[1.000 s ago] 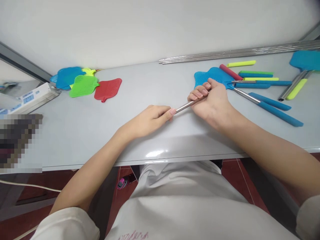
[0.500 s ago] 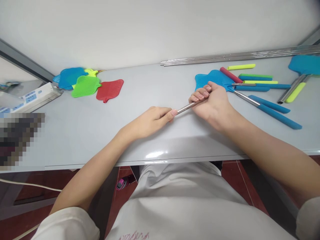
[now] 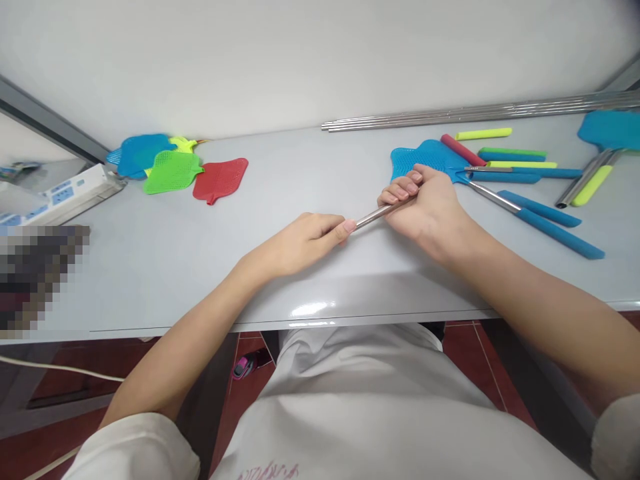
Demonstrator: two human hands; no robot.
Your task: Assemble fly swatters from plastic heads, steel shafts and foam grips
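A thin shiny metal tube (image 3: pixel 371 218) spans the gap between my two hands above the grey table. My left hand (image 3: pixel 313 241) pinches its near end between thumb and fingers. The other end lies inside the curled fingers of my right hand (image 3: pixel 423 207), palm turned up, so that end is hidden. Just behind my right hand lies a blue fly swatter head (image 3: pixel 425 159), partly covered by the fingers. Its metal rod (image 3: pixel 493 195) runs right to a blue foam grip (image 3: pixel 560 232).
Blue, green and red swatter heads (image 3: pixel 220 180) lie at the left near a white power strip (image 3: pixel 70 193). Long metal tubes (image 3: pixel 450 117) rest along the wall. Coloured foam sleeves (image 3: pixel 483 134) and another blue swatter head (image 3: pixel 610 130) lie at the right.
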